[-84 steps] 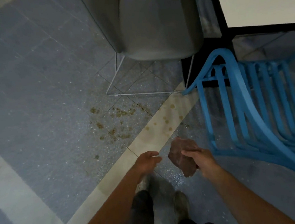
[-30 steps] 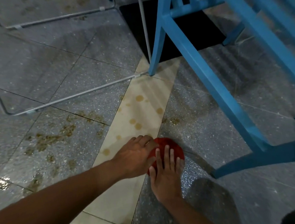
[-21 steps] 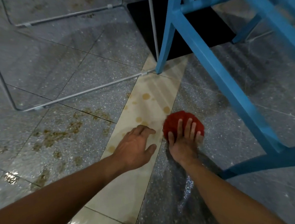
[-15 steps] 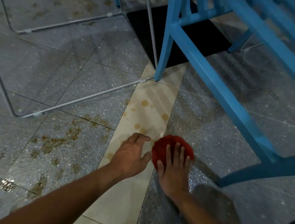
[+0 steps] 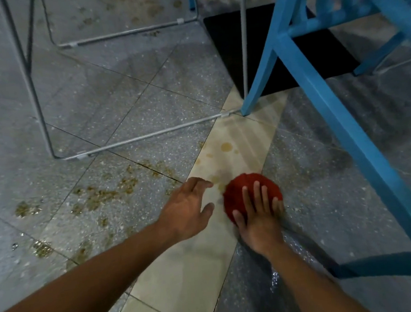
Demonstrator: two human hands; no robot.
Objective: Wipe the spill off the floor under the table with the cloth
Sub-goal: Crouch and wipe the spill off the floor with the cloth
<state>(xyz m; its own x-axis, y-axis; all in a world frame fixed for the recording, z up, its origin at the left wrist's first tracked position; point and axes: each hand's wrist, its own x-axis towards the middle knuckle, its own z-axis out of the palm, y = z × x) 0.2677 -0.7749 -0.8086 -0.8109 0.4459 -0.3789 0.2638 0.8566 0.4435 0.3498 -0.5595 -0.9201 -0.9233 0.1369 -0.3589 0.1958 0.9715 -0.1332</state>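
Your right hand [image 5: 257, 216] presses the red cloth [image 5: 247, 187] down onto the floor [image 5: 120, 101], its fingers [image 5: 256, 196] straight and spread across the top of the bunched fabric rather than curled round it. The cloth sits on the seam where a cream tile strip [image 5: 184, 269] meets the speckled grey tile, near the slanting leg of a blue chair [image 5: 332, 110] on your right. Your left hand [image 5: 184, 212] lies just beside the cloth, apart from it, palm down over the cream strip with the fingers loose and parted and holding nothing. From this angle it is hard to say whether it touches the tile or hovers above it. The spill [image 5: 103, 194] spreads as brownish-yellow blotches over the grey tile to the left of your left hand. Paler round drops [image 5: 226, 147] dot the cream strip just beyond the cloth. A thin metal chair frame [image 5: 136, 138] runs along the floor behind the blotches, and more specks lie farther back under it. A black slab [image 5: 228, 54] lies flat on the floor behind the blue chair leg. The grey tile beneath your right forearm glistens wet.
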